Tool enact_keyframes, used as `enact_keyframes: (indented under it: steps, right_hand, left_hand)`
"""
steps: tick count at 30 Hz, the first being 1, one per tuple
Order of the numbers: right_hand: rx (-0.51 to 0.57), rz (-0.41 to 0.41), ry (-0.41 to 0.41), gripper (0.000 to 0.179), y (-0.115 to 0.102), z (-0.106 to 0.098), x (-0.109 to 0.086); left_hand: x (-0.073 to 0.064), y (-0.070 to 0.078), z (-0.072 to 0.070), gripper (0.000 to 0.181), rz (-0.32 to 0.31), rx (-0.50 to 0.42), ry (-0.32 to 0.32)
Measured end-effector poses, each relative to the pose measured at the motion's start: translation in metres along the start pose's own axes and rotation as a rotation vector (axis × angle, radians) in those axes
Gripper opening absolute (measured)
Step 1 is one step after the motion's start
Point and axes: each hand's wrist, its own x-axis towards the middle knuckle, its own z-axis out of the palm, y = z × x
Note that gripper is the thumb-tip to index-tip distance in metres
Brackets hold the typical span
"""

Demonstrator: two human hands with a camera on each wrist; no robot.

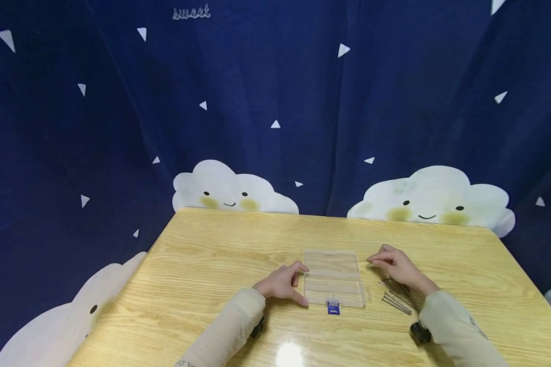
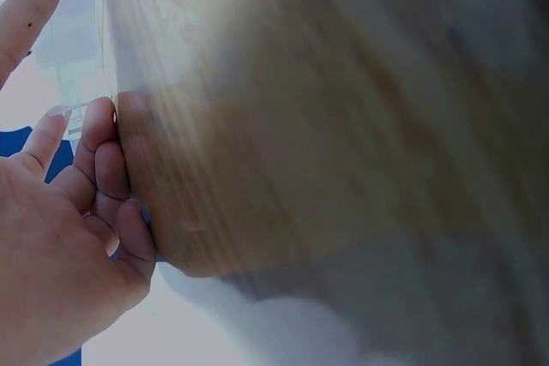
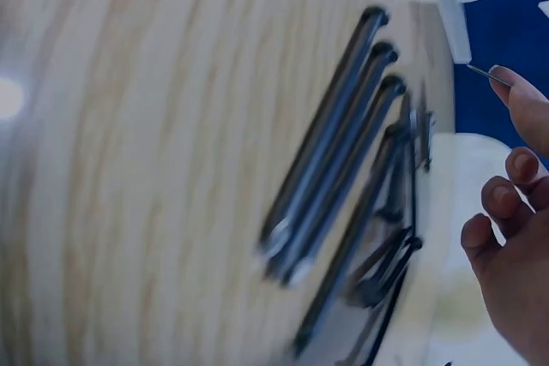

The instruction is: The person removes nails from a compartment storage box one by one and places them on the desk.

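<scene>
A clear, flat plastic box (image 1: 331,280) with a blue latch (image 1: 333,308) on its near side lies on the table. At the box's left side, my left hand (image 1: 281,283) touches the edge with spread thumb and index finger; its other fingers (image 2: 110,165) bend beneath the palm. Just beyond the box's right side, my right hand (image 1: 397,265) pinches a thin nail (image 3: 489,75) between thumb and index finger, above the table. Below the right hand lie several long metal nails (image 1: 397,303), with smaller dark metal pieces (image 3: 382,272) beside them.
The wooden table (image 1: 220,244) carries the box and the nails. Behind it hangs a dark blue curtain (image 1: 275,76) with white triangles and clouds. A black wrist device (image 1: 420,333) sits under the right sleeve.
</scene>
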Motion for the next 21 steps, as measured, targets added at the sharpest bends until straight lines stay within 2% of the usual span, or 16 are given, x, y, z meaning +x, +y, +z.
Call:
enact_keyframes:
  steps: [7, 10, 16, 21]
  right_hand:
    - [-0.035, 0.184, -0.015, 0.015, 0.012, -0.002, -0.007]
    - [-0.065, 0.232, -0.017, 0.015, 0.015, -0.003, -0.009]
    - [-0.141, 0.254, -0.002, 0.013, 0.015, -0.002, -0.009]
    - [-0.210, 0.255, -0.019, 0.015, 0.013, -0.002, -0.010]
  left_hand:
    - [0.000, 0.000, 0.000, 0.070, -0.005, -0.003, 0.000]
    - [0.001, 0.000, 0.000, 0.070, -0.008, -0.004, -0.003]
    - [0.001, 0.001, 0.000, 0.070, -0.006, -0.012, -0.011]
    - [0.000, 0.000, -0.001, 0.071, 0.003, -0.014, -0.015]
